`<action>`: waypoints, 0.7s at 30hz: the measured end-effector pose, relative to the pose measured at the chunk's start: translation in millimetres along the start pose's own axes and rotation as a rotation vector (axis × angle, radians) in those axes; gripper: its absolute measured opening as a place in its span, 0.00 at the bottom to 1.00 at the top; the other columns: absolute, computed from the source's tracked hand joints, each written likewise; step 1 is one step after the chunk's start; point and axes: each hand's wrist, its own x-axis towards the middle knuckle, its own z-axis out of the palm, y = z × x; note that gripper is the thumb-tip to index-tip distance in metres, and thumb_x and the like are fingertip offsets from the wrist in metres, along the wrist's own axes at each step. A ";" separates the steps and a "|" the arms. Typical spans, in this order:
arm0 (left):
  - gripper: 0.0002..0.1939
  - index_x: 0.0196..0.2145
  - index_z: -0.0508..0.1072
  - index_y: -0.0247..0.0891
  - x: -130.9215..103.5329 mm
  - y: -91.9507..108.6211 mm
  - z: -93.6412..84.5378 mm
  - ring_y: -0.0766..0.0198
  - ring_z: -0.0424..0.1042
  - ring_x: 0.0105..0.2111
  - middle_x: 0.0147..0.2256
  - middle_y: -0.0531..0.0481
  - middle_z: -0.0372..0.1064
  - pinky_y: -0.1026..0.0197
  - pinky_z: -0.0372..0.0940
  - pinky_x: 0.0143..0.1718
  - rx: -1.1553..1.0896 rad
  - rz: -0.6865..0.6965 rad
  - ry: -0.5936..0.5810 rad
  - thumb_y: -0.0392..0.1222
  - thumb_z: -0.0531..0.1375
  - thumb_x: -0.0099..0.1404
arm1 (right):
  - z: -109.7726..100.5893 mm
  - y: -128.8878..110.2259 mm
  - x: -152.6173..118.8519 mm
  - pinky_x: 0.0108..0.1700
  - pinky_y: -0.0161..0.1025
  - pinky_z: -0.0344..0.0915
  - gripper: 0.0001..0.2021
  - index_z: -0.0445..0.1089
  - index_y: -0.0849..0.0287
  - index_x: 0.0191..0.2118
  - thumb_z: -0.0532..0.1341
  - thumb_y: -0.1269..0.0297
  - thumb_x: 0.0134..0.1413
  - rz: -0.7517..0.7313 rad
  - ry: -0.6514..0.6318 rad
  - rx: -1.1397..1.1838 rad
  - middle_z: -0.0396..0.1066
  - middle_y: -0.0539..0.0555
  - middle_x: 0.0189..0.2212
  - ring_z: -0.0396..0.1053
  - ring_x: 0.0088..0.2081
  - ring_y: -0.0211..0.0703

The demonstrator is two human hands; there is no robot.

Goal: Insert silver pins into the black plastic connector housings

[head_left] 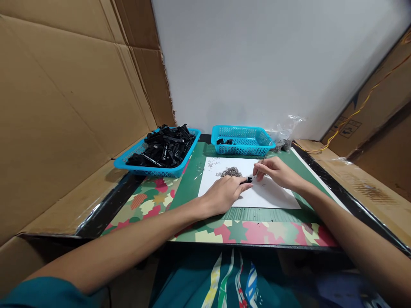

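My left hand (224, 194) is closed, thumb and fingers gripping a small black plastic part (249, 180) above a white paper sheet (276, 199). Just to its right, my right hand (272, 170) is pinched around a thin, dark, stick-like tool (263, 160); its lower end is too small to make out, so its kind is unclear. The fingertips of both hands are close together but apart. Behind my left hand lies a heap of tiny metal pieces (231, 171), perhaps springs. More small metal pieces (212, 163) are scattered at the sheet's far left corner.
A blue basket (173, 172) piled with black plastic parts (165, 147) stands at the left. Another blue basket (245, 149) at the back holds a few black parts. Clear plastic bags (284, 137) sit beside it. Cardboard walls (64, 85) flank the green work mat (188, 188).
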 end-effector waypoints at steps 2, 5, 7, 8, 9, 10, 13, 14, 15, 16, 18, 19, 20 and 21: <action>0.21 0.43 0.78 0.38 -0.5 0.3 -0.3 0.55 0.74 0.33 0.33 0.45 0.77 0.58 0.57 0.33 -0.003 0.007 0.004 0.52 0.50 0.80 | 1.6 1.1 0.7 0.39 0.44 0.72 0.26 0.78 0.60 0.32 0.62 0.40 0.65 0.014 -0.019 0.055 0.80 0.59 0.29 0.77 0.31 0.45; 0.22 0.44 0.78 0.38 -1.2 0.5 -1.0 0.55 0.74 0.33 0.34 0.45 0.77 0.58 0.57 0.33 -0.007 0.010 -0.003 0.53 0.48 0.81 | -0.1 2.5 0.6 0.39 0.44 0.74 0.22 0.79 0.61 0.35 0.65 0.43 0.63 0.010 -0.050 0.098 0.81 0.59 0.30 0.78 0.32 0.46; 0.23 0.44 0.78 0.38 -1.6 0.9 -1.7 0.55 0.73 0.33 0.33 0.45 0.77 0.58 0.57 0.34 -0.008 0.004 -0.010 0.54 0.48 0.81 | -2.3 2.7 -0.2 0.40 0.44 0.74 0.18 0.79 0.60 0.36 0.67 0.47 0.61 -0.009 -0.074 0.078 0.81 0.58 0.32 0.78 0.33 0.45; 0.24 0.44 0.78 0.39 -1.7 1.2 -2.1 0.55 0.73 0.33 0.33 0.46 0.77 0.58 0.57 0.34 -0.007 0.003 -0.012 0.54 0.48 0.81 | -3.4 2.5 -0.6 0.40 0.43 0.74 0.16 0.79 0.60 0.36 0.68 0.49 0.61 -0.014 -0.084 0.063 0.81 0.58 0.33 0.78 0.34 0.44; 0.24 0.44 0.78 0.39 -1.7 1.5 -2.4 0.55 0.73 0.33 0.33 0.46 0.77 0.58 0.57 0.34 -0.004 0.005 -0.012 0.55 0.47 0.81 | -4.1 2.3 -1.0 0.39 0.43 0.74 0.15 0.79 0.60 0.35 0.69 0.51 0.60 -0.015 -0.094 0.049 0.80 0.57 0.33 0.77 0.33 0.43; 0.25 0.44 0.78 0.39 -1.7 1.8 -2.8 0.55 0.73 0.33 0.32 0.46 0.76 0.58 0.58 0.34 -0.001 0.008 -0.012 0.55 0.46 0.81 | -4.6 2.2 -1.2 0.39 0.42 0.73 0.13 0.79 0.60 0.35 0.69 0.53 0.60 -0.012 -0.101 0.037 0.80 0.57 0.32 0.77 0.33 0.43; 0.26 0.44 0.78 0.40 -1.2 3.0 -3.7 0.55 0.73 0.33 0.33 0.47 0.76 0.58 0.58 0.35 0.025 0.005 -0.015 0.55 0.45 0.81 | -4.7 2.6 -0.8 0.37 0.41 0.72 0.11 0.79 0.60 0.35 0.68 0.57 0.61 -0.021 -0.105 0.005 0.79 0.56 0.31 0.76 0.32 0.42; 0.25 0.44 0.78 0.40 -1.0 3.2 -3.9 0.55 0.73 0.33 0.33 0.47 0.76 0.58 0.58 0.35 0.037 0.002 -0.018 0.55 0.45 0.81 | -4.4 3.2 -0.3 0.36 0.40 0.71 0.10 0.79 0.60 0.35 0.67 0.58 0.61 -0.031 -0.104 -0.003 0.79 0.56 0.30 0.75 0.31 0.42; 0.25 0.44 0.77 0.41 -0.7 3.4 -4.0 0.55 0.73 0.33 0.34 0.47 0.76 0.58 0.58 0.35 0.049 -0.002 -0.021 0.55 0.45 0.81 | -4.0 4.0 0.2 0.35 0.40 0.71 0.10 0.79 0.60 0.35 0.67 0.58 0.61 -0.042 -0.102 -0.005 0.79 0.56 0.30 0.75 0.31 0.41; 0.25 0.44 0.77 0.41 -0.4 3.3 -4.0 0.54 0.73 0.33 0.34 0.47 0.76 0.57 0.57 0.35 0.060 -0.004 -0.024 0.55 0.44 0.81 | -3.7 4.9 0.8 0.34 0.40 0.70 0.10 0.79 0.61 0.34 0.67 0.59 0.61 -0.050 -0.101 -0.002 0.78 0.55 0.30 0.74 0.30 0.41; 0.25 0.42 0.76 0.41 0.1 2.5 -3.4 0.55 0.72 0.33 0.33 0.48 0.75 0.57 0.56 0.34 0.073 -0.003 -0.025 0.55 0.43 0.82 | -3.3 6.6 1.5 0.32 0.39 0.69 0.10 0.79 0.61 0.34 0.68 0.59 0.60 -0.053 -0.101 0.009 0.78 0.55 0.29 0.73 0.28 0.40; 0.26 0.41 0.75 0.41 0.2 1.7 -2.8 0.55 0.71 0.32 0.33 0.48 0.74 0.57 0.55 0.33 0.076 -0.001 -0.025 0.55 0.42 0.82 | -3.3 7.4 1.7 0.32 0.39 0.69 0.10 0.79 0.61 0.34 0.68 0.59 0.60 -0.052 -0.101 0.012 0.77 0.54 0.28 0.72 0.28 0.39; 0.26 0.40 0.75 0.41 0.4 0.7 -2.1 0.55 0.70 0.32 0.32 0.48 0.74 0.57 0.55 0.33 0.075 0.002 -0.021 0.55 0.42 0.82 | -3.2 7.9 1.7 0.31 0.39 0.69 0.10 0.79 0.61 0.34 0.68 0.59 0.60 -0.050 -0.101 0.014 0.77 0.54 0.28 0.72 0.27 0.39; 0.26 0.39 0.74 0.41 0.5 -0.4 -1.3 0.56 0.69 0.31 0.32 0.48 0.73 0.57 0.54 0.32 0.074 0.004 -0.015 0.55 0.42 0.82 | -3.2 8.4 1.7 0.31 0.39 0.68 0.10 0.79 0.61 0.34 0.68 0.59 0.60 -0.047 -0.101 0.015 0.77 0.54 0.27 0.72 0.27 0.39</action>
